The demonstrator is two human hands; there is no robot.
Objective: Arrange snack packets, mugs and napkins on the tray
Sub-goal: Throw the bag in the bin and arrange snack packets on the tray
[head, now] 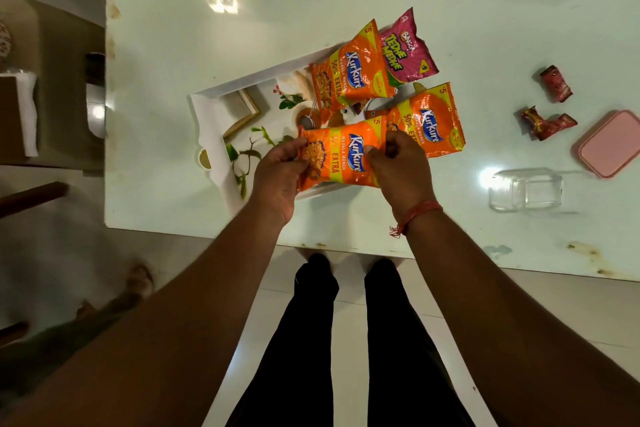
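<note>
Left hand (280,166) and right hand (398,166) pinch opposite ends of the near orange packet (341,159), apparently squaring it onto the tray (211,114) beside three others.

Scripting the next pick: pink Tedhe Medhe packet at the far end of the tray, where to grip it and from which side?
Take the pink packet by its far crimped top edge, coming from the far right over the bare table. That end points away from the tray and lies clear. Its near-left side sits under the far orange packet, so coming from there would likely drag that one.
</note>
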